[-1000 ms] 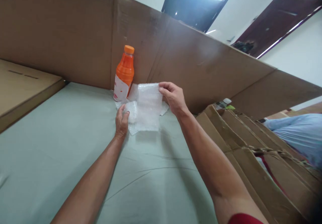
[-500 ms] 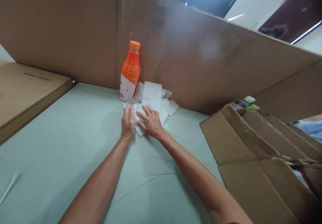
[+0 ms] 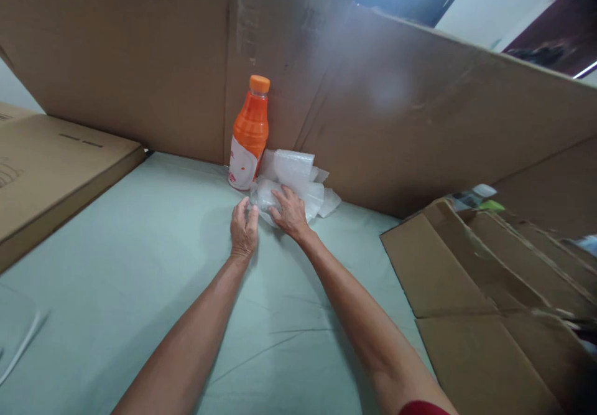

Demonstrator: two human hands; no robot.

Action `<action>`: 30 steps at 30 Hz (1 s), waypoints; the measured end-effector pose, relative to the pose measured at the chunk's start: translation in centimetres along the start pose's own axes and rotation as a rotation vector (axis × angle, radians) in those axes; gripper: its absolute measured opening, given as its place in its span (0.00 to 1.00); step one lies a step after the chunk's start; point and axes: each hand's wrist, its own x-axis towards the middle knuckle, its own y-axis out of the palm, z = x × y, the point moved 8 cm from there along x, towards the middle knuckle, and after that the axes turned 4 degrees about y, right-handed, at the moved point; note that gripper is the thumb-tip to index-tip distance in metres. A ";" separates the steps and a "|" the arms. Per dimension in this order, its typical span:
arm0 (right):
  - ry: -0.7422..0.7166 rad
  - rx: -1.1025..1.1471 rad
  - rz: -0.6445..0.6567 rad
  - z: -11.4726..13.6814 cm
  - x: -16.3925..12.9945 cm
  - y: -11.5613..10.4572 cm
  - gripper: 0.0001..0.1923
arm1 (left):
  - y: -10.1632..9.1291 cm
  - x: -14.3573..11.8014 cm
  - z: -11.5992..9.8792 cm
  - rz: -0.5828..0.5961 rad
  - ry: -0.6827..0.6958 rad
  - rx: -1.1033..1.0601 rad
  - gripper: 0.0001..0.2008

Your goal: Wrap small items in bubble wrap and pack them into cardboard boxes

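A small loose pile of translucent bubble wrap (image 3: 295, 166) lies on the pale green surface, against the cardboard wall. My right hand (image 3: 291, 213) rests on the near part of the pile with its fingers spread, pressing on it rather than gripping it. Just left of that, my left hand (image 3: 244, 233) is held on edge at the wrap's near-left corner, its thumb and fingers apart and nothing visible between them. Whether its fingertips touch the wrap I cannot tell. An orange bottle (image 3: 252, 127) with an orange cap and a white label stands upright directly behind the pile's left side.
A tall cardboard wall (image 3: 177, 66) closes off the back. At the left lies a flat cardboard box (image 3: 69, 160). On the right stands an open carton (image 3: 448, 272) with a clear, white-capped bottle (image 3: 473, 196) showing at its top. Something thin and white (image 3: 21, 346) lies at lower left.
The near edge of the bubble wrap, earlier lying flat, is now bunched away from me under my right hand. My left hand's fingers have opened a little. The view has shifted slightly left.
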 end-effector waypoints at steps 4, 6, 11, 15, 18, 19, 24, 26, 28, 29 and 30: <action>-0.062 0.129 -0.145 -0.4 -4.2 -3.1 0.22 | -0.2 0.0 -0.2 -0.015 -0.007 -0.003 0.21; -0.114 0.214 -0.210 -0.4 -7.8 -4.2 0.19 | -0.3 0.0 -0.3 -0.018 -0.008 -0.008 0.21; -0.129 0.262 -0.129 -1.2 -17.0 -3.0 0.15 | -0.3 0.0 0.0 -0.014 -0.010 -0.009 0.20; -0.068 0.236 -0.059 -1.7 -20.4 -1.7 0.15 | -0.2 0.1 0.4 -0.002 -0.007 0.011 0.17; -0.040 0.241 -0.059 -1.6 -20.5 -1.4 0.15 | -0.1 0.1 0.4 0.019 0.005 0.051 0.18; -0.029 0.246 -0.061 -1.6 -20.4 -1.4 0.14 | -0.1 0.2 0.3 0.030 0.015 0.069 0.19; -0.012 0.267 -0.059 -1.5 -20.1 -1.5 0.14 | 0.3 0.2 -0.8 0.079 0.076 0.187 0.14; -0.011 0.265 -0.054 -1.4 -20.1 -1.5 0.14 | 0.5 0.0 -1.1 0.094 0.089 0.248 0.09; -0.007 0.258 -0.050 -1.4 -20.1 -1.5 0.14 | 0.8 -0.2 -1.2 0.109 0.098 0.314 0.07; -0.005 0.256 -0.051 -1.5 -20.1 -1.5 0.14 | 1.0 -0.4 -1.3 0.117 0.102 0.347 0.08; -0.004 0.254 -0.051 -1.5 -20.1 -1.5 0.14 | 1.1 -0.6 -1.4 0.125 0.106 0.378 0.08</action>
